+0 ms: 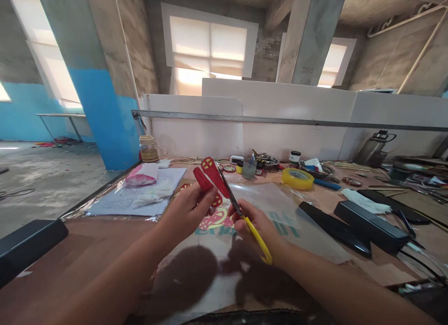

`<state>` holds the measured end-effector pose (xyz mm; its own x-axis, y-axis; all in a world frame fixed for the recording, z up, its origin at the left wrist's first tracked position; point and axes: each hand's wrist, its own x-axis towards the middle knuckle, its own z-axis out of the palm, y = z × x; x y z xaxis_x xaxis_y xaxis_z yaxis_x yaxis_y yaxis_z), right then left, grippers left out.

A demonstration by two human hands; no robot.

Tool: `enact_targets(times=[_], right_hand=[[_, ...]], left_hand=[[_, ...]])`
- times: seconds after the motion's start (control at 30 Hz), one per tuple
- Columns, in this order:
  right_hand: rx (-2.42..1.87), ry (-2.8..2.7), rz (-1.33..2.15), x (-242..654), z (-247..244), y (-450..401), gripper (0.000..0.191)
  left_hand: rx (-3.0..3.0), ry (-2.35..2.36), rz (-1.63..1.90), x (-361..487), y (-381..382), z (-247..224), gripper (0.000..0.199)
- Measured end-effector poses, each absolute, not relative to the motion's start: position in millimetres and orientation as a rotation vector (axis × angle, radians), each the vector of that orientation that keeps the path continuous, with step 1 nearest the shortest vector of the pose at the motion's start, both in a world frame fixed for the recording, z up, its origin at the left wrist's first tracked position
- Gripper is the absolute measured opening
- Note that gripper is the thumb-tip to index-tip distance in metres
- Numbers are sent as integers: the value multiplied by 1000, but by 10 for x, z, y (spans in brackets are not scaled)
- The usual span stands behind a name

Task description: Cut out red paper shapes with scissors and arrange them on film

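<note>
Near the middle of the view, my left hand (189, 210) pinches a red piece (214, 175) with yellow round patterns at its ends. A second red strip stands out at its left, and whether the two are joined is unclear. My right hand (257, 222) is closed around scissors (259, 241) with yellow handles. The dark blades point up and to the left, along the right edge of the red piece. Beneath both hands lies a clear sheet (269, 196) over cardboard with green lettering and a pink and yellow picture, partly hidden by my hands.
Drawn papers (168, 182) with crumpled tissue lie at the left. Yellow tape (297, 179), small jars and metal bowls stand at the back. On the right are a black box (374, 226) and a dark bottle (373, 149).
</note>
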<state>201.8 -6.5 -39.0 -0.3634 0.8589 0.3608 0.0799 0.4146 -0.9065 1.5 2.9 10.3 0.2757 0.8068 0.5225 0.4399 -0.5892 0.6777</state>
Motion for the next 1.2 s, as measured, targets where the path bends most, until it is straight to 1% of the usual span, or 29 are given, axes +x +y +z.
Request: enact_targets(times=[0.23, 0.4, 0.63, 0.8, 1.0, 1.2], right_hand=[[-791, -1721, 1076, 2013, -438, -43, 59], [-815, -1699, 1082, 1993, -411, -51, 62], [-804, -1755, 1048, 2004, -385, -70, 64], [-764, -1810, 955, 2042, -432, -84, 67], [-713, -1778, 1026, 2029, -474, -81, 63], [-720, -1689, 1056, 1972, -396, -133, 65]], left_hand=[[2080, 1125, 1245, 15, 16, 100, 35], [2032, 1092, 1246, 15, 44, 79, 35], [2193, 1173, 1308, -8, 11, 137, 41], [2390, 1111, 1134, 10, -6, 123, 41], [2365, 1085, 1112, 48, -14, 103, 44], [2313, 1130, 1165, 98, -22, 82, 44]])
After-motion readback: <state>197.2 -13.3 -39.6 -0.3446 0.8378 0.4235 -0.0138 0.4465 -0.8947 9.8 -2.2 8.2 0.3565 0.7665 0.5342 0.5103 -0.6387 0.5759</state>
